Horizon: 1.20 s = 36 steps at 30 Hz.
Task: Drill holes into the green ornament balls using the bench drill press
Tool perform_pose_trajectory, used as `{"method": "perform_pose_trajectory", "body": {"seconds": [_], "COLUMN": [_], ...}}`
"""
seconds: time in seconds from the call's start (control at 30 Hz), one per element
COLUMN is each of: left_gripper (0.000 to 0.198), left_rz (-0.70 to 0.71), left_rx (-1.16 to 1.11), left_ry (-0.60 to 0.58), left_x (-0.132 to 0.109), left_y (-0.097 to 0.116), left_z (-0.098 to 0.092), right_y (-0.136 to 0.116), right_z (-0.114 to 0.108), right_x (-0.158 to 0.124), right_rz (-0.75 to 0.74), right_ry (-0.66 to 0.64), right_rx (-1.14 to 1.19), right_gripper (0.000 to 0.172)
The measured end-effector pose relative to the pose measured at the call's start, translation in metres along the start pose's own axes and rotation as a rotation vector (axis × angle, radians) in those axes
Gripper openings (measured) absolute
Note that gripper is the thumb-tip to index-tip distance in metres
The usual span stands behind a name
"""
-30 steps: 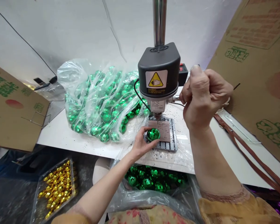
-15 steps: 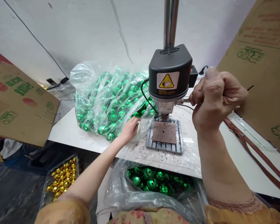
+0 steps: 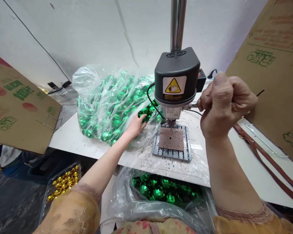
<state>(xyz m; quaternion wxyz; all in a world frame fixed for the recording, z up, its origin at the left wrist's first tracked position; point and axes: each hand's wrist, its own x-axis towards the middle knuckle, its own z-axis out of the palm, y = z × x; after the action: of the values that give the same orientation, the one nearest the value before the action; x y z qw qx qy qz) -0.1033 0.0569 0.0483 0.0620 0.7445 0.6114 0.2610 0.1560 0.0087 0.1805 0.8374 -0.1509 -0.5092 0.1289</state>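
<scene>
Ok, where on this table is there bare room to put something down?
Bare top lies at the left front corner of the table, before the bag of green baubles, and between the drill press and the brown strap. Crowded: the drill's base, where the left hand meets the bag, and the right hand gripping the lever.

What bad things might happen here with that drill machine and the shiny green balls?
The left hand reaches into the bag of green balls right beside the drill bit, so its fingers might stray under it. The right hand grips the lever; an early pull could bring the bit down. The black cable hangs close and might snag.
</scene>
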Motion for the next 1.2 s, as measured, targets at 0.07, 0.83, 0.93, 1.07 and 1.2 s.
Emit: {"method": "perform_pose_trajectory", "body": {"seconds": [0.07,0.83,0.93,1.07,1.2], "left_gripper": [0.028,0.065,0.061,0.057,0.059], "left_rz": [-0.034,-0.269,-0.224,-0.152,-0.104], "left_rx": [-0.305,-1.081,-1.034,-0.981,-0.826], "left_ry": [0.06,-0.198,-0.217,-0.218,-0.169], "left_x": [-0.013,-0.057,-0.054,-0.051,-0.055], "left_y": [0.014,0.085,0.084,0.082,0.082], "left_z": [-0.01,0.048,0.052,0.058,0.064], "right_y": [0.0,0.0,0.0,0.001,0.003], "right_z": [0.0,0.0,-0.001,-0.001,-0.002], "right_x": [0.0,-0.002,-0.002,-0.002,-0.002], "right_rz": [-0.007,0.058,0.082,0.067,0.04], "right_ry": [0.0,0.012,0.018,0.019,0.014], "right_rx": [-0.001,-0.194,-0.206,-0.141,-0.169], "right_gripper": [0.045,0.054,0.054,0.053,0.053]}}
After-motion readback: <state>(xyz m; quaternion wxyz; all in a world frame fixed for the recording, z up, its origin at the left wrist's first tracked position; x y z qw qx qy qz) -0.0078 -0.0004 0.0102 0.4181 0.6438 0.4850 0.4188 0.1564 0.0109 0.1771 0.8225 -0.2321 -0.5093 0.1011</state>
